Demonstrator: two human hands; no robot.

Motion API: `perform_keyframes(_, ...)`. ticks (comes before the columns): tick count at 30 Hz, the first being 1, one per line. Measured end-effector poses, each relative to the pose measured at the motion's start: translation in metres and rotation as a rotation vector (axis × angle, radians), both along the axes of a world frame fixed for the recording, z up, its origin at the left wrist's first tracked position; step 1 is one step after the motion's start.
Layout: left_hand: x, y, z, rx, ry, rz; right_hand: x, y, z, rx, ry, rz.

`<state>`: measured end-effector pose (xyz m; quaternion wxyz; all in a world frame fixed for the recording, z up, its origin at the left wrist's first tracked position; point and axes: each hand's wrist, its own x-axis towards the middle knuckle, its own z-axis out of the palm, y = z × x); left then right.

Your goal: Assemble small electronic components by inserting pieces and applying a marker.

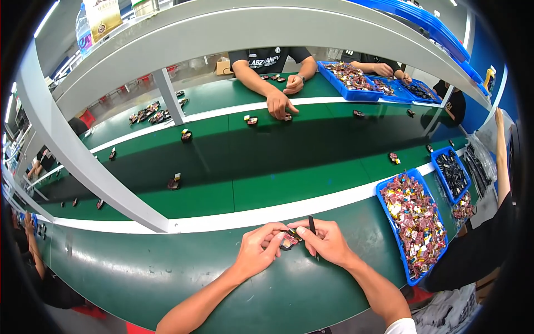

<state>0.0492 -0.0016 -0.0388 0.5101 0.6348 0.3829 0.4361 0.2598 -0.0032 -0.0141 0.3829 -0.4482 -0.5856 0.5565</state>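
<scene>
Just above the near green bench, my left hand (257,249) is closed on a small black electronic housing (286,247) with a reddish circuit board in it. My right hand (329,243) meets it from the other side, thumb and index finger at the housing's edge. A slim black stick-like tool (312,224) stands up between the right fingers, its thin lower end showing below the hand. Whether it is a pen or tweezers I cannot tell. My fingertips partly cover the housing.
A blue tray (384,207) piled with small reddish circuit boards stands to my right. Behind it sits a blue tray (466,186) of black parts. Beyond a white rail, a green conveyor (267,195) carries scattered housings. Across it a co-worker's hand (280,104) touches one. A grey frame post (105,183) rises at left.
</scene>
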Motion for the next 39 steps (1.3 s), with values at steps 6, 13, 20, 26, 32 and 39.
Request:
perform_keyframes(6, 0.001, -0.002, -0.002, 0.090, 0.077, 0.029, 0.000, 0.000, 0.002, 0.046, -0.138, 0.052)
perform_keyframes(13, 0.000, -0.002, -0.007, 0.178, 0.092, 0.029, -0.004, -0.003, 0.008, 0.132, -0.210, 0.034)
perform_keyframes(20, -0.005, 0.001, -0.004, 0.116, -0.044, -0.106, 0.001, -0.002, 0.001, 0.193, -0.273, 0.051)
perform_keyframes(26, -0.010, 0.003, -0.004, 0.001, -0.073, -0.184, 0.004, -0.002, -0.004, 0.200, -0.270, 0.093)
perform_keyframes(32, -0.008, 0.001, 0.001, -0.005, 0.017, -0.123, 0.004, 0.000, -0.002, 0.168, -0.222, 0.102)
perform_keyframes(39, -0.004, -0.001, 0.003, -0.138, -0.021, -0.063, 0.005, 0.000, -0.003, 0.161, -0.265, 0.129)
